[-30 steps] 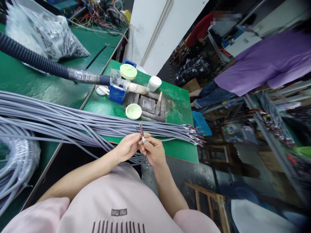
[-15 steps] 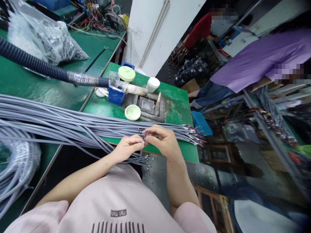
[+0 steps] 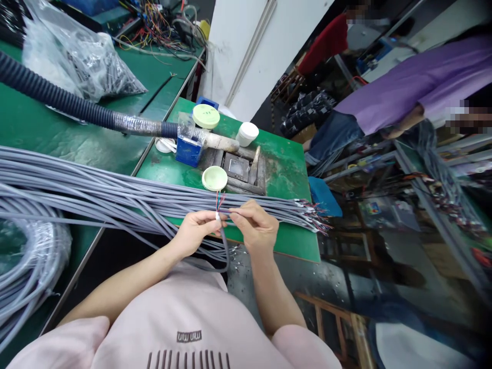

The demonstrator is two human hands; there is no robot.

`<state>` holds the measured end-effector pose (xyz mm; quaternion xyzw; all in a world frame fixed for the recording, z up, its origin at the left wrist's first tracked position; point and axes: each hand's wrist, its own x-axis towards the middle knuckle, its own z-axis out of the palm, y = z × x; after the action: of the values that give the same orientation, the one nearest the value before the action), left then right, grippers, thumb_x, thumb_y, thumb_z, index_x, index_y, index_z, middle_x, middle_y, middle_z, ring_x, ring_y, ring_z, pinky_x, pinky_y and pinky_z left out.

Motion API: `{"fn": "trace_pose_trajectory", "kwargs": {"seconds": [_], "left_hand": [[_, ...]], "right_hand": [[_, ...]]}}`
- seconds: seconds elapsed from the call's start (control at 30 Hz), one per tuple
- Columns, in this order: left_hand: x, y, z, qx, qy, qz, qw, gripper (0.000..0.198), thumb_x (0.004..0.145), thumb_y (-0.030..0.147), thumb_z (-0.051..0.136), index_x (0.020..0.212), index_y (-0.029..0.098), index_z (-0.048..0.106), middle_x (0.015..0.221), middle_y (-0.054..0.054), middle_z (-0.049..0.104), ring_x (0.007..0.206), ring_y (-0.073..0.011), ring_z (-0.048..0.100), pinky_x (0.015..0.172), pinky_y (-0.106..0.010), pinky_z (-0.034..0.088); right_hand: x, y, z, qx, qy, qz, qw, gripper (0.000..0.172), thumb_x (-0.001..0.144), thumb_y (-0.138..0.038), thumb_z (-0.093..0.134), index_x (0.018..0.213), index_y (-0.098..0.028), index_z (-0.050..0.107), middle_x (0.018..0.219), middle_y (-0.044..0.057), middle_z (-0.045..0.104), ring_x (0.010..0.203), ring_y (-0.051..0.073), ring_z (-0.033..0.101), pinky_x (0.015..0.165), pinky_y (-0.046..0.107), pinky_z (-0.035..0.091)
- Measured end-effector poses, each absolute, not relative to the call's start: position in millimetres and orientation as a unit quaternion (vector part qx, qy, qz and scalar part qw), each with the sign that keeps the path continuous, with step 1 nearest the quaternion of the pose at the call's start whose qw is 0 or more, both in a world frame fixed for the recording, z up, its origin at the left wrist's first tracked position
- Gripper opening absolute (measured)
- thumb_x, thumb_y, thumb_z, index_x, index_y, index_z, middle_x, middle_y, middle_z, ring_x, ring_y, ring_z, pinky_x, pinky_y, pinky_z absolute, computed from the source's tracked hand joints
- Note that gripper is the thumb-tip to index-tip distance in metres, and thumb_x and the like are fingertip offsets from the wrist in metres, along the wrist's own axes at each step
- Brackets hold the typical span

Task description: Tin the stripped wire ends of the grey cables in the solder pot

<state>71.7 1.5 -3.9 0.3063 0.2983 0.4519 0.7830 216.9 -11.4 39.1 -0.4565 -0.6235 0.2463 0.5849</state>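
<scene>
Between thumb and fingers, my left hand [image 3: 197, 231] pinches a grey cable [image 3: 226, 251] just below its stripped end, where a white band shows. Thin coloured wires [image 3: 219, 201], red and teal among them, fan upward from that end. My right hand [image 3: 257, 225] is closed in a pinch on one thin dark wire that runs sideways from the same end. Behind both hands lies a long bundle of grey cables [image 3: 126, 192], its stripped ends [image 3: 313, 215] to the right. More cable ends hang below the table edge.
A pale green dish [image 3: 214, 178] sits by a soot-stained solder pot [image 3: 238, 166]. A black corrugated hose [image 3: 77, 105] reaches over the table to a blue block [image 3: 188, 149]. A white tub [image 3: 248, 134] stands behind. A person in purple [image 3: 407, 87] is at the right.
The cable end has turned upright, and its coloured wires now spread above my left hand. My right hand has shifted slightly right and down, drawing one dark wire out sideways.
</scene>
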Motion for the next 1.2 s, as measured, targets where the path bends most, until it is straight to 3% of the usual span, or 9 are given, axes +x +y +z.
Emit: {"fn": "trace_pose_trajectory", "kwargs": {"seconds": [0.1, 0.2, 0.3, 0.4, 0.57, 0.73, 0.83, 1.0, 1.2], "left_hand": [[70.2, 5.2, 1.9, 0.245, 0.273, 0.450, 0.815, 0.031, 0.056, 0.031, 0.087, 0.079, 0.015, 0.076, 0.070, -0.003, 0.072, 0.055, -0.0097, 0.064, 0.056, -0.020, 0.055], [66.7, 10.5, 6.8, 0.195, 0.245, 0.447, 0.838, 0.031, 0.056, 0.028, 0.087, 0.080, 0.014, 0.074, 0.070, -0.003, 0.072, 0.058, -0.0099, 0.065, 0.056, -0.018, 0.056], [65.5, 14.8, 9.1, 0.156, 0.228, 0.446, 0.851, 0.031, 0.057, 0.026, 0.087, 0.082, 0.013, 0.073, 0.071, -0.002, 0.072, 0.058, -0.0088, 0.065, 0.056, -0.016, 0.056], [68.0, 15.8, 12.1, 0.161, 0.219, 0.440, 0.856, 0.029, 0.063, 0.028, 0.083, 0.085, 0.013, 0.071, 0.071, -0.001, 0.070, 0.057, -0.0081, 0.064, 0.058, -0.018, 0.056], [62.3, 14.3, 20.3, 0.395, 0.300, 0.421, 0.760, 0.036, 0.074, 0.036, 0.073, 0.103, 0.015, 0.069, 0.087, -0.007, 0.074, 0.080, -0.0165, 0.069, 0.076, -0.030, 0.057], [37.5, 23.7, 10.9, 0.750, 0.404, 0.375, 0.365, 0.031, 0.084, 0.033, 0.062, 0.108, 0.014, 0.068, 0.111, -0.012, 0.069, 0.108, -0.0259, 0.061, 0.100, -0.046, 0.044], [27.6, 30.5, 1.8, 0.816, 0.428, 0.316, 0.225, 0.035, 0.088, 0.033, 0.056, 0.116, 0.013, 0.063, 0.121, -0.014, 0.065, 0.121, -0.0285, 0.054, 0.109, -0.051, 0.033], [24.7, 34.4, 2.8, 0.848, 0.429, 0.234, 0.207, 0.038, 0.089, 0.032, 0.055, 0.119, 0.010, 0.060, 0.127, -0.015, 0.061, 0.129, -0.0294, 0.048, 0.111, -0.052, 0.030], [24.1, 36.2, 4.8, 0.849, 0.427, 0.218, 0.221, 0.037, 0.089, 0.030, 0.055, 0.120, 0.010, 0.059, 0.128, -0.015, 0.060, 0.130, -0.0300, 0.046, 0.112, -0.052, 0.029]], "right_hand": [[225.8, -9.1, 36.2, -0.453, -0.664, 0.222, 0.552, 0.016, 0.081, -0.019, 0.065, 0.088, -0.030, 0.074, 0.076, 0.001, 0.070, 0.070, 0.019, 0.060, 0.069, 0.037, 0.049], [237.4, -8.0, 32.0, -0.422, -0.744, 0.161, 0.492, 0.029, 0.084, -0.015, 0.060, 0.106, -0.031, 0.069, 0.094, 0.003, 0.072, 0.089, 0.021, 0.063, 0.081, 0.041, 0.050], [242.6, -8.6, 25.9, -0.361, -0.827, 0.095, 0.420, 0.043, 0.084, -0.012, 0.058, 0.122, -0.032, 0.061, 0.122, 0.006, 0.064, 0.115, 0.024, 0.056, 0.094, 0.045, 0.047], [241.9, -7.1, 23.2, -0.324, -0.853, 0.059, 0.405, 0.041, 0.086, -0.018, 0.059, 0.123, -0.033, 0.059, 0.130, 0.006, 0.059, 0.126, 0.025, 0.049, 0.098, 0.047, 0.046], [246.9, 8.5, 33.0, -0.365, -0.774, 0.051, 0.515, 0.029, 0.091, -0.024, 0.053, 0.119, -0.027, 0.061, 0.113, 0.007, 0.068, 0.113, 0.025, 0.058, 0.094, 0.047, 0.049], [261.5, 35.8, 42.2, -0.490, -0.673, 0.036, 0.553, 0.022, 0.094, -0.028, 0.046, 0.097, -0.022, 0.066, 0.092, 0.005, 0.069, 0.094, 0.022, 0.063, 0.087, 0.043, 0.050], [263.9, 50.8, 42.1, -0.512, -0.678, 0.049, 0.525, 0.022, 0.095, -0.031, 0.046, 0.093, -0.022, 0.067, 0.090, 0.004, 0.069, 0.090, 0.021, 0.063, 0.085, 0.041, 0.050], [254.4, 69.2, 39.4, -0.516, -0.696, 0.068, 0.495, 0.022, 0.095, -0.032, 0.047, 0.094, -0.021, 0.066, 0.090, 0.004, 0.067, 0.089, 0.019, 0.063, 0.081, 0.036, 0.051], [244.5, 84.4, 34.6, -0.511, -0.720, 0.079, 0.463, 0.021, 0.094, -0.030, 0.048, 0.091, -0.021, 0.067, 0.090, 0.004, 0.067, 0.089, 0.018, 0.063, 0.081, 0.034, 0.051]]}}
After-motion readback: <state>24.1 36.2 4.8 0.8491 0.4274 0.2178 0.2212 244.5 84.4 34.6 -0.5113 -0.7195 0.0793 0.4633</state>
